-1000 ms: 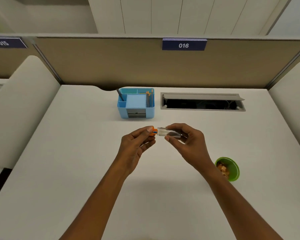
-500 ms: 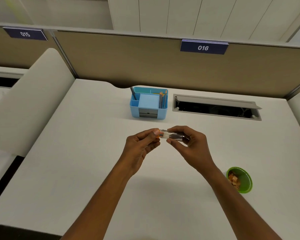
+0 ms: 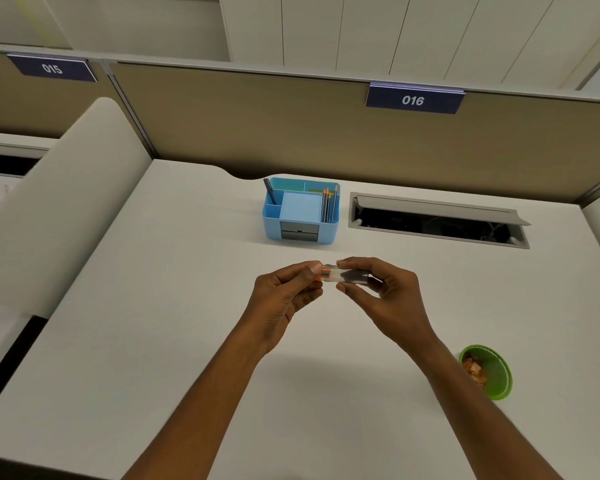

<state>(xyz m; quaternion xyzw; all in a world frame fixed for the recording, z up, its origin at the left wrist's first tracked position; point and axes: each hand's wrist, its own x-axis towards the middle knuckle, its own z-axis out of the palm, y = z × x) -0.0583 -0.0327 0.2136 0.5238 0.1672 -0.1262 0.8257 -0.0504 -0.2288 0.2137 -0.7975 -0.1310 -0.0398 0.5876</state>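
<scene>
Above the middle of the white desk (image 3: 160, 334) I hold a small clear case (image 3: 352, 276) with an orange sharpener piece (image 3: 324, 274) at its left end. My left hand (image 3: 284, 299) pinches the orange end between thumb and fingers. My right hand (image 3: 385, 296) pinches the clear case from the right, thumb below and fingers on top. The two parts sit pushed together; part of the case is hidden by my right fingers.
A blue desk organiser (image 3: 300, 211) with pencils (image 3: 329, 204) and a dark pen stands behind the hands. An open cable slot (image 3: 437, 220) lies to its right. A green cup (image 3: 487, 372) with shavings stands at the right. A beige partition runs along the back.
The orange piece, pulled a little out of the clear case a second ago, now sits pushed in against it. The view has swung left, so everything has shifted right.
</scene>
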